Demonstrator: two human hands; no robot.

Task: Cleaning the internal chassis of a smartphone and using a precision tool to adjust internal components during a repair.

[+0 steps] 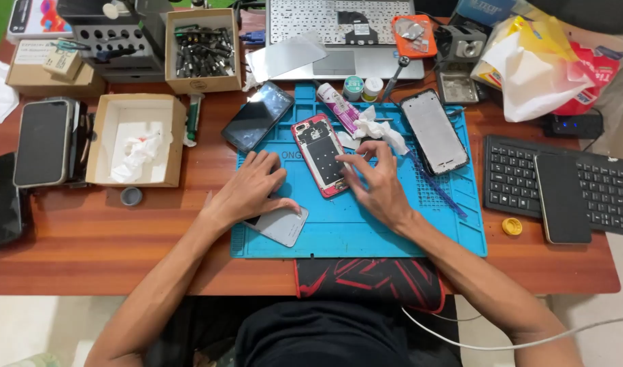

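My right hand (378,183) pinches at the opened phone (320,155) on the mat (366,234), left hand (253,189) flat beside it on a grey cover (282,225); next I judge calls for a careful peel.

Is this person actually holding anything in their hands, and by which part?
Nothing is lifted. The right hand presses fingertips on the opened red phone; the left hand rests flat on the blue mat, thumb on a grey panel.

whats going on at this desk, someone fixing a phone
A person sits at a wooden desk over a blue work mat. Their right hand has its fingertips on an opened red phone lying back-side up on the mat. Their left hand rests on a grey back cover. A second bare phone frame lies to the right.
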